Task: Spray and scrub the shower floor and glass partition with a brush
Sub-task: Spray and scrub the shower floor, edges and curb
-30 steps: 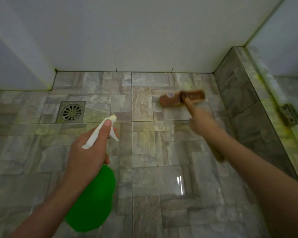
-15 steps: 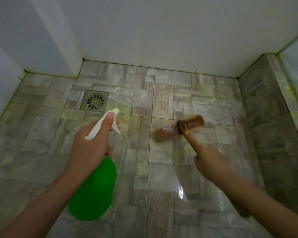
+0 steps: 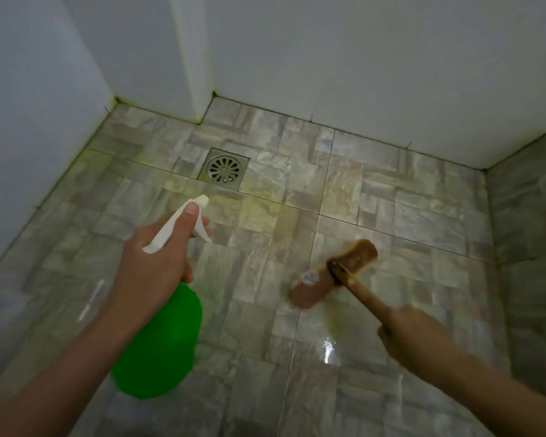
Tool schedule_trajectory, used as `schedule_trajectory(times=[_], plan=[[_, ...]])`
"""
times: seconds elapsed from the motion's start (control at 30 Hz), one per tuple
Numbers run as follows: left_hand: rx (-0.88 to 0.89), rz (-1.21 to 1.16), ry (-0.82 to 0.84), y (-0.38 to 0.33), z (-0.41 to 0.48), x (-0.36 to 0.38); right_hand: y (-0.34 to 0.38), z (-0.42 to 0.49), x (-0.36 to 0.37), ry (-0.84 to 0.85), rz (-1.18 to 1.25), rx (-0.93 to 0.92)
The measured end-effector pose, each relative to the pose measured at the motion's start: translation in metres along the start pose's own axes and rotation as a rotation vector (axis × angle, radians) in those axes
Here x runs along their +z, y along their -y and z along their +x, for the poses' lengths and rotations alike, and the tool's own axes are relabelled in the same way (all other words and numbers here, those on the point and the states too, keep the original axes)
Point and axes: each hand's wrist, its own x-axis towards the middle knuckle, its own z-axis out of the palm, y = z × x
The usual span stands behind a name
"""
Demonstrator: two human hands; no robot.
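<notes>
My left hand (image 3: 153,266) grips the neck of a green spray bottle (image 3: 161,345) with a white trigger head (image 3: 183,225), its nozzle pointing toward the drain. A wooden brush (image 3: 334,272) with a long handle lies head-down on the wet stone-pattern shower floor (image 3: 407,216), and my right hand (image 3: 413,332) holds that handle. The brush head sits right of centre, below and to the right of the drain. No glass partition is in view.
A square metal floor drain (image 3: 223,169) sits near the back wall. White tiled walls (image 3: 328,58) close the back and left, with a jutting corner at upper left. A raised tiled curb (image 3: 530,247) runs along the right edge.
The brush has been pulled from the far right corner toward me and to the middle of the floor. The view has swung left, so the right curb and hinge have left the picture. The bottle stays held.
</notes>
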Motion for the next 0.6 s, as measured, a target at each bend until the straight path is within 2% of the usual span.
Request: schedule_trajectory(times=[0.1, 0.17, 0.23, 0.3, 0.43, 0.5, 0.6], plan=[[-0.013, -0.006, -0.052, 0.004, -0.009, -0.007, 0.042, 0.084, -0.039, -0.278, 0.046, -0.123], [-0.018, -0.018, -0.104, 0.005, -0.015, -0.015, 0.068, 0.134, -0.066, -0.335, 0.034, -0.209], [-0.030, -0.023, -0.123, 0.008, -0.019, -0.021, 0.074, 0.141, -0.071, -0.338, 0.021, -0.193], [-0.041, -0.047, -0.136, 0.010, -0.025, -0.034, 0.068, 0.102, -0.044, -0.306, 0.030, -0.145], [-0.060, -0.059, -0.133, 0.018, -0.028, -0.049, 0.068, 0.021, -0.004, -0.065, 0.037, -0.088], [-0.075, -0.053, -0.139, 0.020, -0.028, -0.053, 0.088, 0.039, -0.014, -0.120, 0.006, -0.138], [-0.067, -0.030, -0.115, 0.020, -0.025, -0.063, 0.128, 0.112, -0.048, -0.321, 0.083, -0.214]])
